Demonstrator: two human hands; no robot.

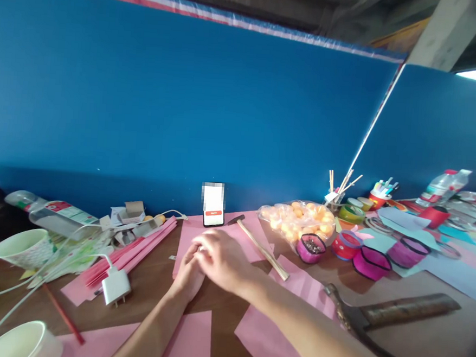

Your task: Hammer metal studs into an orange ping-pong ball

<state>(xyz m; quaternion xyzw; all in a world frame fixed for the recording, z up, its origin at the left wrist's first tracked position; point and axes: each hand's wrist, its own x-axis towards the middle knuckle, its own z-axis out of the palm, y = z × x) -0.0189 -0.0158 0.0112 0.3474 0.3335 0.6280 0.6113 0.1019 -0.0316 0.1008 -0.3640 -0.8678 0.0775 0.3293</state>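
In front of me my left hand (189,276) and my right hand (225,258) are brought together above the table, fingers curled in against each other. A small pale spot shows between the fingertips; whether it is an object or a fingernail I cannot tell. Just beyond the hands a phone (213,216) with a lit screen stands upright on pink paper (189,235). To the right of my right hand lies a bundle of thin wooden sticks (263,250), with a dark, slim tool (235,219) near its far end. More pink paper (266,333) lies under my right forearm.
On the right lie a wooden-handled hammer (412,312), magenta cups (373,264) and a bag of orange balls (296,219). On the left are a white charger (115,285), cables, plastic bottles (66,216) and paper cups (25,248). A blue partition (194,99) rises behind.
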